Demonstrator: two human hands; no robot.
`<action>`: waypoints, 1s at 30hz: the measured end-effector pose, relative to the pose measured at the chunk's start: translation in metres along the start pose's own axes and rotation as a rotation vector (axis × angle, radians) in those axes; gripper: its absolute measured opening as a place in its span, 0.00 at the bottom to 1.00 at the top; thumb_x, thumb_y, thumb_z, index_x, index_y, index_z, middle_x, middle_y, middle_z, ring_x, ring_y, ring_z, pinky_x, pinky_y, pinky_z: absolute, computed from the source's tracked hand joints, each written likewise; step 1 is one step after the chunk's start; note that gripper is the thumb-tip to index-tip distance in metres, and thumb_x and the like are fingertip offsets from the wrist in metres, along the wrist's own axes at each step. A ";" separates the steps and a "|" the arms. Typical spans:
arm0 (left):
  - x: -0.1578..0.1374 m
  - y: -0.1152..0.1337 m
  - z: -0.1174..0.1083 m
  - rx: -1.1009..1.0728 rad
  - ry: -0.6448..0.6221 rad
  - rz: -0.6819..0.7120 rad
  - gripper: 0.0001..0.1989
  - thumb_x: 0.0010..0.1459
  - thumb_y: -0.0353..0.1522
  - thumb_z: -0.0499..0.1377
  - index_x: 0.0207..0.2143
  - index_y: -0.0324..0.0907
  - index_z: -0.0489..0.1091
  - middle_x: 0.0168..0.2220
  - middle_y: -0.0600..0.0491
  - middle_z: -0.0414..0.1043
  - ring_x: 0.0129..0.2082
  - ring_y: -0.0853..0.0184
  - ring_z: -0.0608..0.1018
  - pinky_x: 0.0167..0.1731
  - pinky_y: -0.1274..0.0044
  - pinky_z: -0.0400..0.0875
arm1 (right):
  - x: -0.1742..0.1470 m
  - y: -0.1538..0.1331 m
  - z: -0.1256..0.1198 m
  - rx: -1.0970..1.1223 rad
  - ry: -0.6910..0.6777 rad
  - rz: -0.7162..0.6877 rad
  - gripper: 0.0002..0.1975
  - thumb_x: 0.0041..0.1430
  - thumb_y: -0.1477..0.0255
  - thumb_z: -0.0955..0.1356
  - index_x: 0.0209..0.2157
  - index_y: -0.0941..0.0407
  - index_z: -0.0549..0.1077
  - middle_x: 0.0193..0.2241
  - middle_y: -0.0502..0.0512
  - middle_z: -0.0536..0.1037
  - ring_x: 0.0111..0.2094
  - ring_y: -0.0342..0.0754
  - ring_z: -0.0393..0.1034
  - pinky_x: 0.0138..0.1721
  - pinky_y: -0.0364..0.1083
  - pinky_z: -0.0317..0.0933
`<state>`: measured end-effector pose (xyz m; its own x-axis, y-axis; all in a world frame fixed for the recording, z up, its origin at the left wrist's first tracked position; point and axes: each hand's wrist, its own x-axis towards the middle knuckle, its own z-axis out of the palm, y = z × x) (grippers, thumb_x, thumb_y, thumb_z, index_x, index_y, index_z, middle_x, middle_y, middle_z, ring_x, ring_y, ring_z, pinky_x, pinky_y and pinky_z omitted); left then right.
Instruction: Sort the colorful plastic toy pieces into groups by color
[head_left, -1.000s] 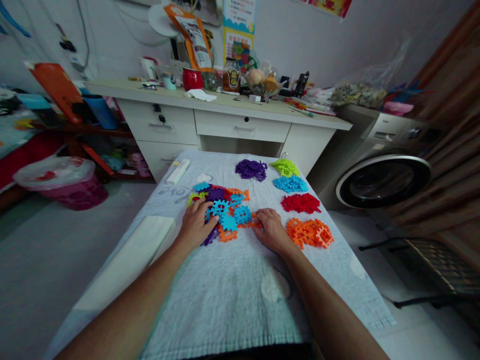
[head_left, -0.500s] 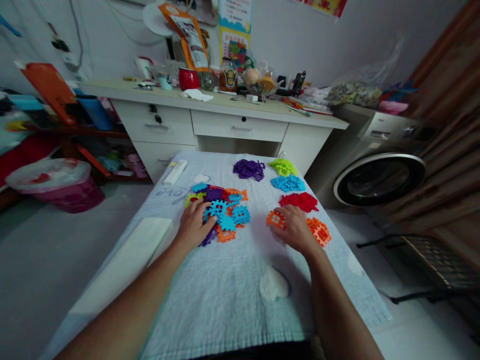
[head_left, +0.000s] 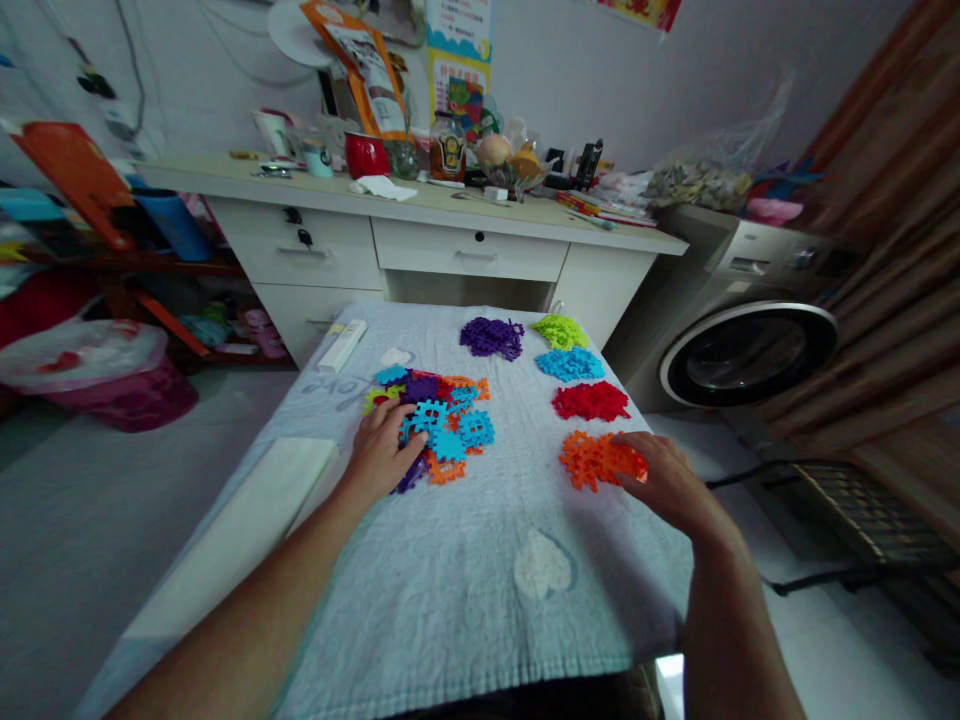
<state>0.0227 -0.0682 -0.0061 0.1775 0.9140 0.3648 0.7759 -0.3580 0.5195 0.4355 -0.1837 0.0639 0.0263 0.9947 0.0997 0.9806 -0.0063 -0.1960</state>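
Observation:
My left hand point(head_left: 381, 452) rests on the left edge of a mixed heap of flat, square toothed plastic pieces, its fingers and thumb apart and touching blue pieces point(head_left: 431, 415). Purple, red, green and orange pieces show around and beneath them. My right hand point(head_left: 667, 482) is at the right end of a pile of orange interlocking pieces point(head_left: 592, 458). Its thumb and fingers close around an orange piece at that end; part of this piece is hidden by the hand. Behind the orange pile lie single-colour piles of red point(head_left: 592, 401), blue point(head_left: 570, 364), green point(head_left: 559, 330) and purple pieces point(head_left: 492, 338).
A pale cloth point(head_left: 480, 570) covers the table. A long white box point(head_left: 240, 530) lies along its left side, and a smaller white strip point(head_left: 343, 346) farther back. Beyond stands a white desk point(head_left: 472, 247) with household items on top. A washing machine point(head_left: 742, 310) is at right.
My right hand has moved from an orange piece left of the orange pile to the pile's right end. The orange pieces now lie together. My left hand stays on the mixed heap.

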 end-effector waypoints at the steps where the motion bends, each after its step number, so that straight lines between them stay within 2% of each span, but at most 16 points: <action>1: 0.000 0.000 0.000 -0.001 -0.001 -0.003 0.22 0.59 0.42 0.55 0.52 0.41 0.68 0.57 0.42 0.63 0.58 0.51 0.67 0.59 0.58 0.62 | -0.002 -0.001 0.002 -0.005 -0.008 0.013 0.22 0.53 0.69 0.68 0.52 0.52 0.74 0.53 0.60 0.75 0.54 0.61 0.66 0.54 0.60 0.56; 6: 0.000 0.000 0.000 -0.004 0.008 -0.005 0.21 0.58 0.42 0.55 0.52 0.44 0.68 0.56 0.45 0.63 0.58 0.52 0.67 0.59 0.59 0.62 | -0.005 -0.006 0.008 -0.012 0.019 0.021 0.21 0.53 0.70 0.68 0.51 0.51 0.74 0.54 0.59 0.73 0.55 0.60 0.64 0.54 0.60 0.55; 11: 0.000 -0.002 0.001 0.007 0.010 0.005 0.22 0.58 0.42 0.55 0.52 0.42 0.68 0.56 0.43 0.64 0.58 0.51 0.68 0.59 0.59 0.63 | -0.005 -0.008 0.004 0.004 0.010 0.009 0.18 0.54 0.69 0.68 0.48 0.51 0.74 0.52 0.59 0.74 0.54 0.60 0.64 0.54 0.59 0.56; 18: 0.000 -0.001 0.001 0.011 0.005 0.011 0.22 0.59 0.42 0.55 0.52 0.42 0.68 0.56 0.43 0.63 0.58 0.51 0.68 0.59 0.59 0.62 | -0.001 -0.021 0.007 -0.016 0.005 0.019 0.20 0.52 0.75 0.68 0.48 0.52 0.74 0.50 0.60 0.74 0.53 0.60 0.64 0.52 0.58 0.55; 23: 0.000 0.000 0.000 0.005 0.001 0.014 0.21 0.59 0.42 0.55 0.52 0.42 0.68 0.56 0.43 0.63 0.58 0.51 0.68 0.58 0.59 0.63 | 0.021 -0.056 0.008 0.008 0.047 -0.101 0.17 0.54 0.76 0.68 0.47 0.53 0.75 0.49 0.60 0.74 0.52 0.59 0.64 0.52 0.58 0.55; 27: 0.000 -0.001 0.000 0.003 -0.001 0.010 0.21 0.59 0.42 0.55 0.52 0.42 0.68 0.56 0.43 0.63 0.58 0.51 0.68 0.59 0.59 0.62 | 0.044 -0.100 0.011 0.080 0.003 -0.267 0.16 0.55 0.75 0.70 0.48 0.55 0.74 0.50 0.60 0.74 0.54 0.58 0.63 0.55 0.58 0.55; 30: -0.001 -0.001 0.000 -0.005 0.005 0.009 0.21 0.59 0.41 0.55 0.52 0.42 0.68 0.56 0.43 0.63 0.57 0.52 0.68 0.59 0.59 0.63 | 0.058 -0.132 0.024 0.139 -0.031 -0.376 0.20 0.57 0.72 0.70 0.52 0.56 0.72 0.54 0.62 0.73 0.55 0.57 0.62 0.57 0.59 0.54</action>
<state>0.0219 -0.0688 -0.0067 0.1815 0.9096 0.3737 0.7709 -0.3676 0.5202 0.3032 -0.1230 0.0724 -0.3377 0.9275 0.1604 0.8849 0.3709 -0.2817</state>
